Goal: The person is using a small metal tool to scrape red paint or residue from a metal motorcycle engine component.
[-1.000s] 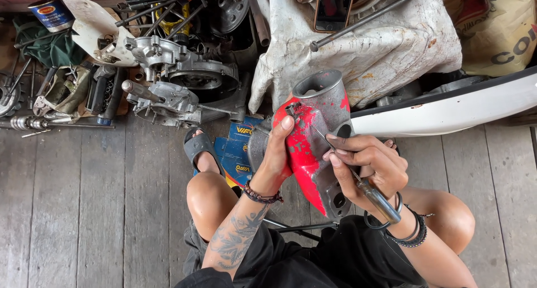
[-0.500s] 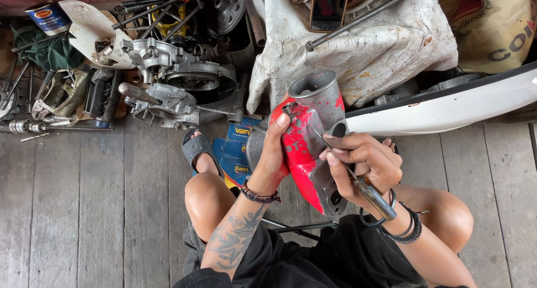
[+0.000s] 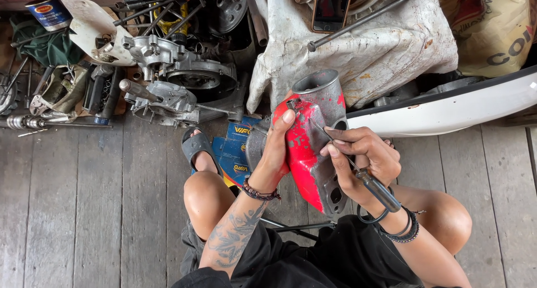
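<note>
The person sat on the plank floor (image 3: 72, 209) with a red-painted metal casting (image 3: 310, 148) propped upright over the lap, its grey tubular mouth turned towards the white cloth (image 3: 363, 53) beyond. The left hand (image 3: 277, 148) wrapped the casting's left edge, thumb pressed onto the red face, seemingly to steady it. Right of the casting, the right hand (image 3: 363, 156) pinched a thin black-handled scraper (image 3: 349, 162), its tip laid against the paint, which looked chipped to bare metal. Left of the casting, engine housings (image 3: 168, 81) lay heaped.
</note>
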